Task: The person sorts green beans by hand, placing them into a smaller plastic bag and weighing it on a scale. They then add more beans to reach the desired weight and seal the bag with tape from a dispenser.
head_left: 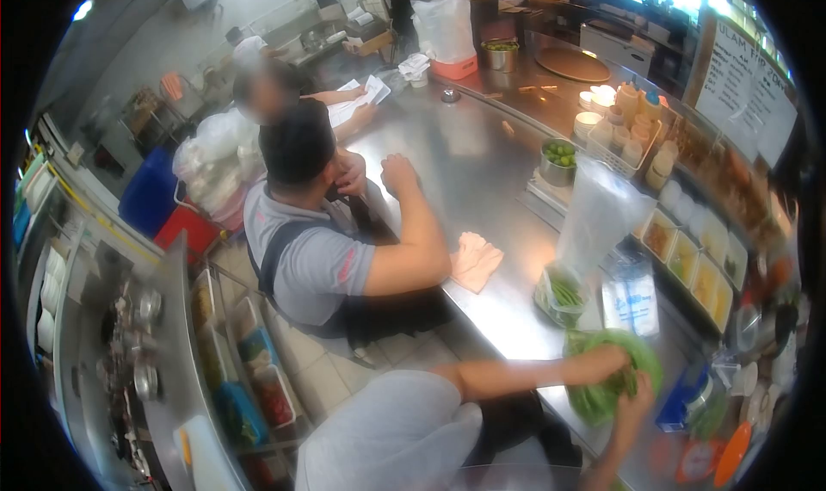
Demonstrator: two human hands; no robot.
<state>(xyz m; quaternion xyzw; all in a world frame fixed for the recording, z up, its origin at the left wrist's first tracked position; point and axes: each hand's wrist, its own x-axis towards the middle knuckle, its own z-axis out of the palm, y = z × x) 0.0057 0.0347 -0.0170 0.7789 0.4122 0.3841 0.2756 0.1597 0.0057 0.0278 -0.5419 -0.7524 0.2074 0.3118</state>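
On a long, shiny stainless-steel counter [460,181], the left hand [607,364] and right hand [635,398] meet over a round green basin [647,351], fingers bent close together; I cannot tell what they pinch. Beside it stands a clear container of long green beans [559,295]. A handwritten white board [747,86] hangs beyond; pale floor tiles [323,375] show behind a grey-shirted co-worker [318,259].

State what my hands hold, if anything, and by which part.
The left hand and right hand appear to hold green vegetables over the round light-green container; by which part is too blurred to tell.
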